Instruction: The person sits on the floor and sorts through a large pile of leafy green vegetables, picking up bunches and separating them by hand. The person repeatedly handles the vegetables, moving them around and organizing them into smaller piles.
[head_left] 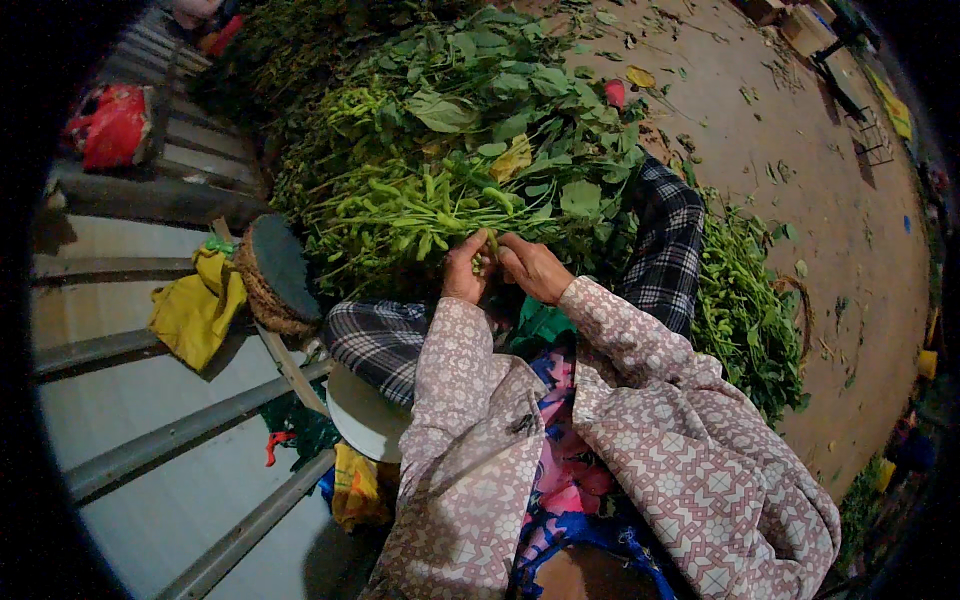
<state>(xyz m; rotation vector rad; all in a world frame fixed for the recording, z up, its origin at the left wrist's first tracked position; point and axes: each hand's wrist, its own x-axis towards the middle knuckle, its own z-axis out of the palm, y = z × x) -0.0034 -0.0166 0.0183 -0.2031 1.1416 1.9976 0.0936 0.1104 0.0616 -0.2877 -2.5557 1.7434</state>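
A big heap of leafy bean plants (pixel 470 75) lies in front of me, with plump green bean pods (pixel 430 205) on the stalks nearest to me. At its near edge my left hand (pixel 467 270) is closed, and a few green pods show between its fingers. Close against it, my right hand (pixel 538 271) has its fingers bent and its tips together beside the left thumb. What those right fingertips grip is too small and covered to make out. Both hands are over my lap, between my knees in plaid trousers (pixel 668 235).
More podded stalks (pixel 740 300) lie beyond my right knee on the brown floor (pixel 840 250). To the left are a round woven item with a dark top (pixel 275 270), a yellow bag (pixel 203 308), a white basin (pixel 362 415) and metal bars (pixel 160 435). A red bag (pixel 115 125) sits farther off.
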